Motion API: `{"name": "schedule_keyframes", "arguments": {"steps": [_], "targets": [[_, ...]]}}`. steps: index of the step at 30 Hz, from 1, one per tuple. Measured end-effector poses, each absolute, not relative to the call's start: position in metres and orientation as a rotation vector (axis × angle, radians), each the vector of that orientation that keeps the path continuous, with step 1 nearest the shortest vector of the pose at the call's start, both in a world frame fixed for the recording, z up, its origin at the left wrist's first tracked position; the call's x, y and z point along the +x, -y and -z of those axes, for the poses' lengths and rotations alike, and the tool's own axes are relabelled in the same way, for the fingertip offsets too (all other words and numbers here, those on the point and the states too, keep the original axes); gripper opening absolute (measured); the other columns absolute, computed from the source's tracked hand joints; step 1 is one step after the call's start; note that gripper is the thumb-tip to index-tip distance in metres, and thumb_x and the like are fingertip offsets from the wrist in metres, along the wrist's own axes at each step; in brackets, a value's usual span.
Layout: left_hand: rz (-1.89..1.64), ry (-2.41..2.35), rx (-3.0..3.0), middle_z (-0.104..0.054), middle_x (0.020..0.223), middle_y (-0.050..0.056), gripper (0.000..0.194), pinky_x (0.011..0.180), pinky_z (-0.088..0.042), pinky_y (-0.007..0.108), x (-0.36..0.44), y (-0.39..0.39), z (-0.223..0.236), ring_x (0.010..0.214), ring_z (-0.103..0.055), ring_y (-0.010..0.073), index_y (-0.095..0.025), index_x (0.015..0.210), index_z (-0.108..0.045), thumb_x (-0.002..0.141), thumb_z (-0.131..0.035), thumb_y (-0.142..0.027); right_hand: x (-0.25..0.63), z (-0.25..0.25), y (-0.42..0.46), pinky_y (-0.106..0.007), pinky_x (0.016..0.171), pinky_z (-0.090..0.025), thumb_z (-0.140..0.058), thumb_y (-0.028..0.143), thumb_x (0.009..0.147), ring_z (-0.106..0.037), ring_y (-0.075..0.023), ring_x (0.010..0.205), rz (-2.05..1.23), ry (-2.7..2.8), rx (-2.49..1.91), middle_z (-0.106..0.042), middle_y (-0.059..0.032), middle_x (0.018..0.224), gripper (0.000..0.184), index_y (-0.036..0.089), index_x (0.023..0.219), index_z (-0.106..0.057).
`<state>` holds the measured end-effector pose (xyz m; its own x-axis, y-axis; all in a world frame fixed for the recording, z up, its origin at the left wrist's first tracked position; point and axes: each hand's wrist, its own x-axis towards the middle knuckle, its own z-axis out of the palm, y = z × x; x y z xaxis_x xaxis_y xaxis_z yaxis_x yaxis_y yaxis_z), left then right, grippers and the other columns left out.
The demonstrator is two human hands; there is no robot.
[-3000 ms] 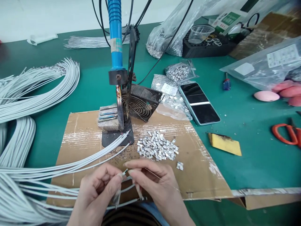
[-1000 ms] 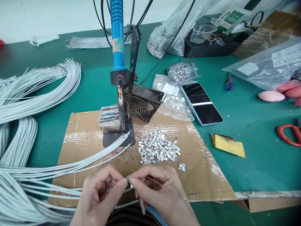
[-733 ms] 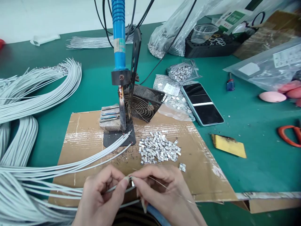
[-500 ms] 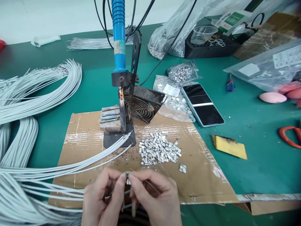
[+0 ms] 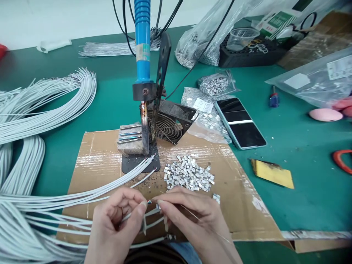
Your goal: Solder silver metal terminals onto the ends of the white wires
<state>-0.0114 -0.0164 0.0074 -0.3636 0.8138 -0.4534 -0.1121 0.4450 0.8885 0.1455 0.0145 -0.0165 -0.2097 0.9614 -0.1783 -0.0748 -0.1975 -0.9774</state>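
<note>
My left hand (image 5: 118,220) is closed, thumb and forefinger pinching a white cable near its end; the small dark-and-green tip (image 5: 149,202) pokes out between the two hands. Opposite it, my right hand (image 5: 192,216) is closed, its fingertips just right of that tip. A thin strand of solder wire (image 5: 190,212) passes through the right hand and trails over the wrist. Under the right fingertips a small whitish piece (image 5: 158,206) shows, mostly hidden. Just beyond the hands lies a pile of small silvery connector pieces (image 5: 188,174), with a couple more (image 5: 216,198) beside my right hand.
A blue-handled soldering iron (image 5: 143,62) points down over a black base (image 5: 129,163), beside a small fan (image 5: 167,126). White cables (image 5: 110,189) run in from the left across the cardboard (image 5: 90,154). A phone (image 5: 240,124), yellow sponge (image 5: 273,174) and scissors (image 5: 341,161) lie right.
Half a second ago my fingertips were together; now they are slightly apart and the cable tip shows between them. My right hand has shifted right. The whole view has drifted slightly.
</note>
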Motion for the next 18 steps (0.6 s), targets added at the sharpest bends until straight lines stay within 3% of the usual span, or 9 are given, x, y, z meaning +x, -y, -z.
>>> {"name": "schedule_keyframes", "arguments": {"steps": [7, 18], "targets": [[-1.099, -1.673, 0.605, -0.063, 0.055, -0.003, 0.02, 0.049, -0.033, 0.013, -0.0114, 0.0143, -0.0083, 0.05, -0.048, 0.0061, -0.017, 0.067, -0.074, 0.063, -0.09, -0.029, 0.1406, 0.0132, -0.0148, -0.018, 0.054, -0.047, -0.08, 0.026, 0.083, -0.053, -0.0088, 0.054, -1.668, 1.012, -1.224, -0.064, 0.0034, 0.062, 0.01, 0.027, 0.074, -0.086], [-1.076, -1.635, 0.607, -0.061, 0.054, -0.003, 0.024, 0.047, -0.031, 0.014, -0.0122, 0.0163, -0.0072, 0.048, -0.047, 0.0059, -0.017, 0.067, -0.073, 0.066, -0.092, -0.032, 0.1385, 0.0154, -0.0113, -0.02, 0.054, -0.046, -0.082, 0.024, 0.083, -0.055, -0.0095, 0.055, -1.59, 1.067, -1.172, -0.071, 0.0018, 0.068, 0.015, 0.036, 0.086, -0.09]]}}
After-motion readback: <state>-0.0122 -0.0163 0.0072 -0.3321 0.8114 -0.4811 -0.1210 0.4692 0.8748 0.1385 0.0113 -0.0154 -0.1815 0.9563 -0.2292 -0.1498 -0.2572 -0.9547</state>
